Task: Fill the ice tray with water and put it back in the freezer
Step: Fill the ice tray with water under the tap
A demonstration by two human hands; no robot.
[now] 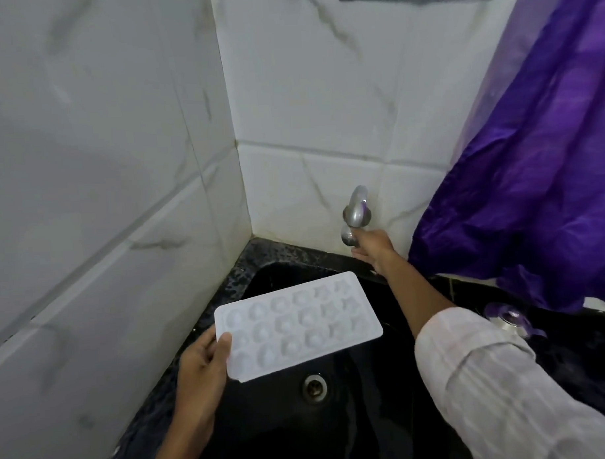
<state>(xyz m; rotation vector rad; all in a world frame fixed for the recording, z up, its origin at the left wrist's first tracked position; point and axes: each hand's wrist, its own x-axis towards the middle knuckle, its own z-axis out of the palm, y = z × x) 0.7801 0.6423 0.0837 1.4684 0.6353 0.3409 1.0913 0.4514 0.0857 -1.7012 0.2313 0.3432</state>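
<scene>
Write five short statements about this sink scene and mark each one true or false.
1. The left hand holds the ice tray by one short end. True.
2. The ice tray lies on the bottom of the sink. False: it is held up over the basin, above the drain.
3. The right hand has reached the tap on the tiled wall. True.
4. Water is pouring from the tap into the tray. False: no stream shows, and the tray is off to the left of the tap, not under it.
5. A green cloth hangs on the right. False: the cloth is purple.
</scene>
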